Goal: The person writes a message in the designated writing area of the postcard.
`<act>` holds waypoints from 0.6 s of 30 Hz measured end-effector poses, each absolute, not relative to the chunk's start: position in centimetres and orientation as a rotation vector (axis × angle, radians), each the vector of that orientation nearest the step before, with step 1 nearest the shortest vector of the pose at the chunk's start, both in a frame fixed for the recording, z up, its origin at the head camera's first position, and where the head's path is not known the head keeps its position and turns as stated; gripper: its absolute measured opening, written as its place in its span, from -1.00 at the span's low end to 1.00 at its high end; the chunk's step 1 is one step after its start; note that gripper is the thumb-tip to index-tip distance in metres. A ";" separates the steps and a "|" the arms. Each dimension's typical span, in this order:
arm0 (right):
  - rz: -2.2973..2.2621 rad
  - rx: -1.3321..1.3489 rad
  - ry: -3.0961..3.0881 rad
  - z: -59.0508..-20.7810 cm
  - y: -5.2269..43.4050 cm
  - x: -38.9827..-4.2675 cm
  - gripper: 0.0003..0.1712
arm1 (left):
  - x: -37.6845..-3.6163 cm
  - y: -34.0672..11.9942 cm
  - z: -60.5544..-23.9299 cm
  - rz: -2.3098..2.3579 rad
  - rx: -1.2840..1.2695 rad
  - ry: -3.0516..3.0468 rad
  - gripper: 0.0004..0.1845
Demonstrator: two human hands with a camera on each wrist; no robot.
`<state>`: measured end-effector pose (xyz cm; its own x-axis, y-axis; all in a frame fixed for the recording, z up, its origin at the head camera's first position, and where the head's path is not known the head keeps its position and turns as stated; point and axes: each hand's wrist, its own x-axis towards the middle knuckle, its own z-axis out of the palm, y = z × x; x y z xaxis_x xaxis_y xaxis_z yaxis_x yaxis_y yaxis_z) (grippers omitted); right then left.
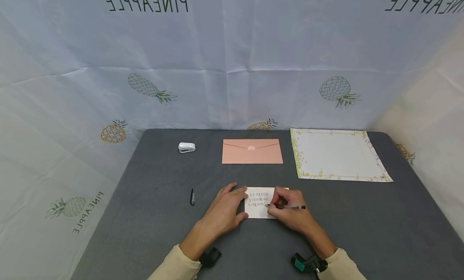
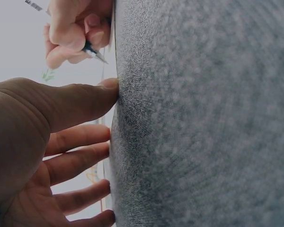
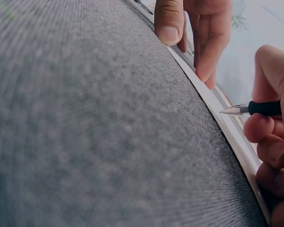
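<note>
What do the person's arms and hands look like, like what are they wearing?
Both hands are bare: no gloves, and no rings show. The left hand and right hand come out of cream long sleeves ending at the wrists. A small black device sits at the left wrist; the one at the right wrist is black with a teal patch.

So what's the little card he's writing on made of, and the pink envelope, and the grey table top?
The small card looks like matte white paper or thin card: it lies flat with handwritten lines on it. The pink envelope looks like smooth matte paper, with a crisp folded flap. The grey table top seems covered in felt or woven cloth; the wrist views show a fuzzy, grainy weave.
</note>
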<state>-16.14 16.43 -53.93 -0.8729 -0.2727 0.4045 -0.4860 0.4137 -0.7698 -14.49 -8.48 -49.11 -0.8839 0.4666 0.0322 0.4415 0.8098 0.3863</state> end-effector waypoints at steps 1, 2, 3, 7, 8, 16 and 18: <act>1.440 0.660 -2.457 -53.9 16.4 -16.1 -0.55 | -14.5 -8.5 -49.1 0.600 0.734 2.928 -0.44; 1.436 0.652 -2.460 -53.9 16.4 -16.1 -0.55 | -14.5 -8.5 -49.1 0.599 0.733 2.927 -0.44; 1.434 0.647 -2.463 -53.9 16.4 -16.1 -0.55 | -14.5 -8.5 -49.1 0.597 0.733 2.928 -0.44; 1.420 0.641 -2.478 -54.0 16.4 -16.0 -0.56 | -14.5 -8.4 -49.2 0.595 0.734 2.929 -0.45; 1.419 0.642 -2.479 -54.0 16.4 -16.1 -0.57 | -14.5 -8.4 -49.2 0.596 0.734 2.929 -0.45; 1.417 0.667 -2.464 -54.0 16.5 -16.2 -0.56 | -14.5 -8.4 -49.3 0.604 0.731 2.929 -0.44; 1.426 0.676 -2.453 -54.0 16.5 -16.2 -0.56 | -14.5 -8.4 -49.3 0.604 0.730 2.930 -0.44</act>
<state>-16.16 16.52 -54.00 -0.8687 -0.2762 0.4113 -0.4941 0.4219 -0.7602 -14.48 -8.41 -49.31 -0.8858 0.4628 0.0341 0.4386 0.8109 0.3873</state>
